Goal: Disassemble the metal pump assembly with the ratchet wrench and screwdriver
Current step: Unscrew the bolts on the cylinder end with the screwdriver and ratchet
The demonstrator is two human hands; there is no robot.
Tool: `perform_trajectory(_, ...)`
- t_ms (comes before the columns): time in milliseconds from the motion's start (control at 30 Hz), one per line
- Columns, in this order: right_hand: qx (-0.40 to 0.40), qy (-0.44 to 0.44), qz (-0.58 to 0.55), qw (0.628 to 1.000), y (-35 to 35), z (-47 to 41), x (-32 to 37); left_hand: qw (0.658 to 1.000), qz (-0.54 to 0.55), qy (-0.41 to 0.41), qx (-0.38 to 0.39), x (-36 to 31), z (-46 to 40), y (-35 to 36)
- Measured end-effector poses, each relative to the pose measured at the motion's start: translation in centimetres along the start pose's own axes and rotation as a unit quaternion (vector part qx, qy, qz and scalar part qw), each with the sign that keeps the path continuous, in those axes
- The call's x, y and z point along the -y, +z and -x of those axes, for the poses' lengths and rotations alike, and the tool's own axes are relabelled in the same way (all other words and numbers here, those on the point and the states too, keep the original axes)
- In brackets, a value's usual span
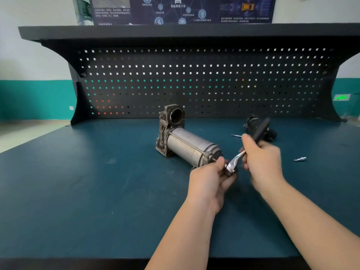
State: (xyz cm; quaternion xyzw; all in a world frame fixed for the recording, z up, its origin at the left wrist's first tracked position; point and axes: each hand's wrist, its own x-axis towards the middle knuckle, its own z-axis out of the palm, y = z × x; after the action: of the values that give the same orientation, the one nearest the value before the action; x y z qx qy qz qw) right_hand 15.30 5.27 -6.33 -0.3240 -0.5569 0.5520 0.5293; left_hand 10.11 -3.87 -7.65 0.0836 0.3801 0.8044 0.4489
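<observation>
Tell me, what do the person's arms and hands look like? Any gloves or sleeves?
Both hands are bare: no gloves on the left hand or the right hand. The forearms are bare too, with no sleeves in view up to the frame's edge. No watch, rings or wristbands show on the sides the camera sees.

You are showing two bare forearms with no sleeves in view, and your left hand (211, 177) and right hand (262, 162) are wearing no gloves, rings or watch.
</observation>
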Motion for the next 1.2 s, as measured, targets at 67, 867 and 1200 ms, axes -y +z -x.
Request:
perform_trajectory(67,0.009,0.156,-0.058,0.986,-0.1,-0.9,-0.5,1.000,-0.003,0.009,-0.012,0.2,0.0,-0.1)
perform_trajectory(867,0.005,-0.061,-0.030,0.998,-1.0,-1.1,0.1,0.990,0.099,-0.093,0.029,-0.7,1.3,0.1)
perform_trajectory(1200,0.006,-0.244,-0.018,0.970,-1.6,0.2,0.9,0.994,0.034,-0.090,0.055,-0.7,1.5,0.0)
